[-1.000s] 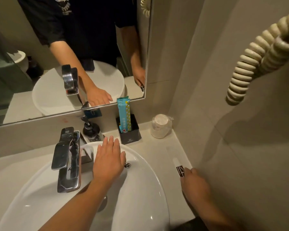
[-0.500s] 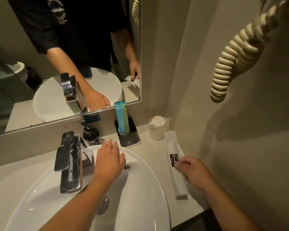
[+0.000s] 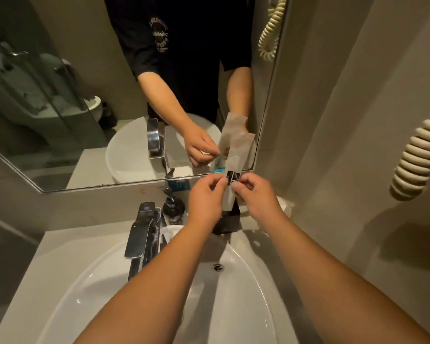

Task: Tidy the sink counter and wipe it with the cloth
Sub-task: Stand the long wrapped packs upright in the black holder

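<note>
Both hands are raised above the back rim of the white basin [image 3: 104, 276], in front of the lower edge of the mirror [image 3: 60, 108]. The left hand [image 3: 205, 197] and the right hand [image 3: 256, 197] each pinch a long, slim white sachet [image 3: 233, 155] between thumb and fingertips, the remaining fingers curled in. The grips meet at the sachet's black printed label [image 3: 233, 176], one hand on each side of it. The sachet stands roughly upright, its upper part rising across the mirror edge and its lower end hanging between the hands. It is clear of the worktop [image 3: 60, 242].

Behind the basin, directly below the hands, a small black holder [image 3: 227, 223] stands on the worktop against the wall. A teal packet [image 3: 219, 168] shows just above the left hand's fingers; whether it sits in the holder cannot be told, since the hands cover it. To the left of the holder stands a dark pump bottle [image 3: 173, 208], and further left the chrome tap [image 3: 142, 234] reaches over the basin. To the right of the holder, a pale wrapped object [image 3: 284, 203] sits near the corner, mostly hidden by the right wrist. The overflow hole [image 3: 217, 267] is visible in the basin's back wall, between the forearms. A coiled cream cord [image 3: 417, 155] hangs on the right-hand wall, well above the basin. No cloth is identifiable in view.
</note>
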Available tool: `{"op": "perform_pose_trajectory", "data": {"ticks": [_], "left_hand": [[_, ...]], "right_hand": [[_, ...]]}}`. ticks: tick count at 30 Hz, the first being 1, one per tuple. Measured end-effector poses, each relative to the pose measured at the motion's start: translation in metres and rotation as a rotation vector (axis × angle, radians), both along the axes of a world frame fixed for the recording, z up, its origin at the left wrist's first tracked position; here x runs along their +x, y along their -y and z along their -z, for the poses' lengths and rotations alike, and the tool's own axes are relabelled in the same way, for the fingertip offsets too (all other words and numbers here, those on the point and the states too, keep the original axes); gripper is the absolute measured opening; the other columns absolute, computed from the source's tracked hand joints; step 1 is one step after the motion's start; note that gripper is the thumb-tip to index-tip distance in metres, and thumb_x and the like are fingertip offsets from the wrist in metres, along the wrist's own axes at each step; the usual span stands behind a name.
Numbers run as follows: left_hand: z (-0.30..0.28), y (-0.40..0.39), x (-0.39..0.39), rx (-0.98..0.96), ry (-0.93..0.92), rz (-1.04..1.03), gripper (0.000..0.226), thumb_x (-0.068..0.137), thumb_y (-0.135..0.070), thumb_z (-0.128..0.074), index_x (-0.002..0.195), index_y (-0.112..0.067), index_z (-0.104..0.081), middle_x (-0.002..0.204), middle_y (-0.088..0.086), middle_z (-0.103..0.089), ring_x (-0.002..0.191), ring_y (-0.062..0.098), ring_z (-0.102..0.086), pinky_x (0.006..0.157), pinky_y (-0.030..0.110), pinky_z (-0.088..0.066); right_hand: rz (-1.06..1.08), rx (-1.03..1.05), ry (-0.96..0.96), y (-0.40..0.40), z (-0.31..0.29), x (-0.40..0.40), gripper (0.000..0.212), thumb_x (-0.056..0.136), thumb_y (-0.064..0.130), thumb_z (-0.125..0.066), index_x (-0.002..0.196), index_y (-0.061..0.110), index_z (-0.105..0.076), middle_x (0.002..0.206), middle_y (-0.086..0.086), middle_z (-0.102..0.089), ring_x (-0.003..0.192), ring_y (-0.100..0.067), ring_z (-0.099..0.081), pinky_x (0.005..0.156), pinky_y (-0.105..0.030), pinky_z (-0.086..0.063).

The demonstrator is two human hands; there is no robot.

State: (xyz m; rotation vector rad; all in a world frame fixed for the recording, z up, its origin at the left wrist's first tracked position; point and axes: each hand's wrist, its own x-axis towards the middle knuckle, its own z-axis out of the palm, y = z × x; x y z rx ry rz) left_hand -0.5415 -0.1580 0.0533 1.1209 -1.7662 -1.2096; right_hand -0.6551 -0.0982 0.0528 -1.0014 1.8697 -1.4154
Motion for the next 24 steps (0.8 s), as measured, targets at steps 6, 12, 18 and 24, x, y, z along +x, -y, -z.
{"op": "perform_pose_trajectory", "data": {"ticks": [6, 12, 18, 24], "left_hand": [[0.038, 0.010, 0.002, 0.062, 0.105, -0.116, 0.013, 0.092, -0.028, -0.060, 0.097, -0.024, -0.071, 0.094, -0.005, -0.070, 0.087, 0.012, -0.063, 0.083, 0.038, -0.053], [0.062, 0.004, 0.001, 0.126, 0.178, -0.182, 0.011, 0.093, -0.025, -0.058, 0.095, -0.025, -0.069, 0.091, -0.002, -0.071, 0.085, 0.015, -0.063, 0.079, 0.037, -0.054], [0.077, 0.006, -0.002, 0.095, 0.297, -0.173, 0.010, 0.094, -0.027, -0.057, 0.093, -0.024, -0.067, 0.085, -0.005, -0.066, 0.080, 0.014, -0.062, 0.077, 0.037, -0.056], [0.086, 0.008, -0.003, 0.068, 0.369, -0.164, 0.012, 0.094, -0.027, -0.056, 0.090, -0.024, -0.067, 0.089, -0.002, -0.067, 0.080, 0.013, -0.061, 0.076, 0.035, -0.056]], "right_hand": [[-0.017, 0.057, -0.087, 0.014, 0.037, 0.000, 0.007, 0.088, 0.018, -0.066, 0.083, 0.023, -0.067, 0.083, 0.001, -0.069, 0.078, -0.015, -0.062, 0.071, -0.026, -0.048], [-0.028, 0.221, -0.155, 0.017, 0.063, -0.001, 0.007, 0.088, 0.020, -0.067, 0.087, 0.016, -0.072, 0.085, -0.002, -0.067, 0.077, -0.018, -0.060, 0.068, -0.029, -0.044], [-0.037, 0.433, -0.343, 0.018, 0.072, 0.003, 0.021, 0.091, 0.031, -0.064, 0.082, 0.014, -0.070, 0.102, -0.002, -0.044, 0.083, -0.020, -0.053, 0.072, -0.026, -0.038], [-0.046, 0.518, -0.400, 0.023, 0.072, 0.005, 0.023, 0.092, 0.033, -0.062, 0.082, 0.015, -0.071, 0.107, -0.008, -0.047, 0.077, -0.022, -0.053, 0.068, -0.030, -0.044]]}}
